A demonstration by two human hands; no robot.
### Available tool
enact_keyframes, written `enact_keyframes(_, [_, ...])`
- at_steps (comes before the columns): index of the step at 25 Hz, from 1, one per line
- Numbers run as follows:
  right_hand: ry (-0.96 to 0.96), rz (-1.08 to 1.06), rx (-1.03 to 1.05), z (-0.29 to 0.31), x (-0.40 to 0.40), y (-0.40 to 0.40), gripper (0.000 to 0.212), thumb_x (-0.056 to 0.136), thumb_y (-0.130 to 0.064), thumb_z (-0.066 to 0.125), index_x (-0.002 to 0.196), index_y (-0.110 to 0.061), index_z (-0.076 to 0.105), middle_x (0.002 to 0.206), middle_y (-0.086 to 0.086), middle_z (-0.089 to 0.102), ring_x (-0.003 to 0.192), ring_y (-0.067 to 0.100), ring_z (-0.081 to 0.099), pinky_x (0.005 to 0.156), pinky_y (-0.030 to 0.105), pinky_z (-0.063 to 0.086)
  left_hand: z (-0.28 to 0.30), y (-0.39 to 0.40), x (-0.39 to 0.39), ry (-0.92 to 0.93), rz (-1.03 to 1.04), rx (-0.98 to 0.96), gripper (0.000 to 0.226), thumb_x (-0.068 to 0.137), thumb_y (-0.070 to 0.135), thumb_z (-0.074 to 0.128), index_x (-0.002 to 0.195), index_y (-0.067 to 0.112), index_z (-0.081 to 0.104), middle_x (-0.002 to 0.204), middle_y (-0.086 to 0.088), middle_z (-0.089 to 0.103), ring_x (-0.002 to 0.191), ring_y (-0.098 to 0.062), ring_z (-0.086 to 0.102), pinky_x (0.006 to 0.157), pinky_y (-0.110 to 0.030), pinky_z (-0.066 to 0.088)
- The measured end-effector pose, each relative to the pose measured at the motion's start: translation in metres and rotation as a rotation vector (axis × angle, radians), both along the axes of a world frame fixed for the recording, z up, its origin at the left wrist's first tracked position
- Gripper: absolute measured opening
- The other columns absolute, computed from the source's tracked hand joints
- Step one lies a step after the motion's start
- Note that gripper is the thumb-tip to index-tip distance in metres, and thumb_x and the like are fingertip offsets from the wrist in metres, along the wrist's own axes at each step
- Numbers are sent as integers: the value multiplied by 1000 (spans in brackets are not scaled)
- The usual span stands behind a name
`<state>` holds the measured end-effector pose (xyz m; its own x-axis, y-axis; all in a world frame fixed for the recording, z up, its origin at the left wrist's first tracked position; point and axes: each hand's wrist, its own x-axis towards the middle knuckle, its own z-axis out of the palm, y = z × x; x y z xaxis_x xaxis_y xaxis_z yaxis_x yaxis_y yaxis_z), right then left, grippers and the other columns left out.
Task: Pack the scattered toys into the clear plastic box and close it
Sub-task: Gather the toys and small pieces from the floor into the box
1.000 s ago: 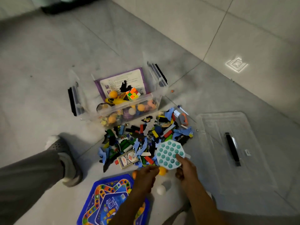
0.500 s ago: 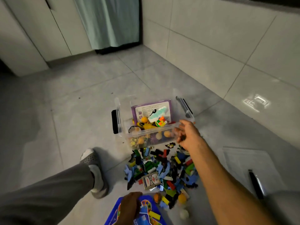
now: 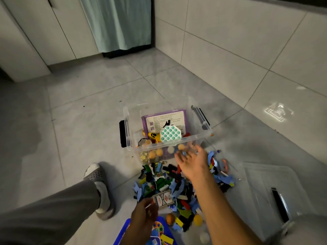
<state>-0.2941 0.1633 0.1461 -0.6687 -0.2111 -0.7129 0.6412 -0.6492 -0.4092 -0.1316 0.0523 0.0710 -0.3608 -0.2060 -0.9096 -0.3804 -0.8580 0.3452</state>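
On the grey tiled floor in front of me, the clear plastic box is standing open, with black latches at both of its ends. Inside it, a teal and white pop-it toy is lying on top of the other things, leaning against a purple instruction sheet that is resting by the far wall of the box; a yellow toy is sitting just beside the pop-it, and orange balls are showing through the near wall.

My right hand is hanging just in front of the box's near wall, fingers spread apart and holding nothing, blurred at the tips. My left hand is reaching low by the near edge of the pile of scattered toys, fingers loosely bent beside a card deck box; I cannot tell whether it is touching it. A blue game board is lying under that hand at the bottom edge of the view.

Right of the pile, the clear lid is lying flat on the floor, well apart from the box. My leg in grey trousers and a grey slipper is stretching out on the left.
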Motion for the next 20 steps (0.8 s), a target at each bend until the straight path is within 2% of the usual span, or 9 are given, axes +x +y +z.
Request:
enact_keyframes(2, [28, 27, -24, 30, -23, -8, 47, 96, -41, 43, 113, 3, 49, 111, 23, 55, 110, 32, 54, 96, 41, 45, 22, -5, -22, 162, 13, 23, 10, 92, 9, 50, 84, 3, 54, 71, -12, 50, 61, -19, 46, 51, -26, 46])
enact_keyframes(6, [6, 40, 220, 14, -15, 0, 36, 95, -33, 47, 116, -5, 55, 111, 17, 59, 95, 26, 57, 70, 33, 47, 75, -19, -76, 408, 39, 41, 23, 96, 24, 44, 85, 7, 52, 81, -10, 52, 75, -19, 53, 78, -32, 48])
enact_keyframes(8, [-62, 55, 267, -9, 6, 2, 28, 94, -32, 49, 101, -6, 58, 95, 13, 57, 79, 23, 54, 62, 32, 45, 100, -28, -101, 548, 68, 89, 42, 94, 44, 45, 108, 5, 51, 112, -16, 55, 104, -26, 54, 100, -39, 41])
enact_keyframes(10, [-149, 82, 294, -24, 20, 4, 31, 97, -34, 46, 92, -4, 52, 87, 12, 50, 79, 26, 51, 75, 36, 47, 116, -36, -118, 639, 91, 130, 83, 89, 61, 41, 143, 0, 27, 147, -21, 33, 137, -33, 32, 116, -43, 22])
enact_keyframes(11, [-173, 87, 312, -29, 23, 6, 31, 98, -34, 44, 97, -4, 51, 93, 14, 50, 88, 29, 52, 84, 39, 46, 119, -39, -123, 646, 93, 118, 93, 87, 65, 38, 148, 0, 14, 154, -22, 21, 143, -34, 21, 119, -44, 15])
enact_keyframes(12, [-184, 85, 314, -31, 23, 9, 31, 98, -33, 45, 103, -4, 52, 99, 15, 49, 95, 30, 52, 88, 39, 46, 118, -39, -124, 638, 85, 96, 95, 87, 68, 36, 149, 0, 10, 155, -21, 17, 144, -34, 17, 119, -44, 14])
enact_keyframes(14, [-161, 47, 302, -32, 21, 16, 27, 96, -31, 48, 99, -6, 55, 93, 13, 51, 82, 26, 53, 69, 34, 52, 105, -34, -116, 601, 42, 56, 89, 89, 67, 33, 147, 1, 23, 152, -20, 29, 140, -33, 29, 117, -44, 22])
enact_keyframes(16, [-116, 25, 297, -27, 19, 22, 25, 95, -31, 47, 95, -8, 57, 86, 10, 52, 72, 23, 51, 56, 32, 48, 84, -22, -97, 554, -7, 26, 78, 91, 63, 34, 142, 4, 37, 140, -18, 48, 129, -32, 46, 111, -44, 32])
enact_keyframes(20, [-40, 132, 391, -7, 22, 24, 27, 97, -27, 47, 110, -7, 58, 111, 12, 59, 102, 28, 57, 80, 37, 50, 43, 4, -67, 405, -108, -29, 61, 94, 54, 37, 131, 8, 51, 122, -16, 63, 114, -32, 58, 96, -43, 45])
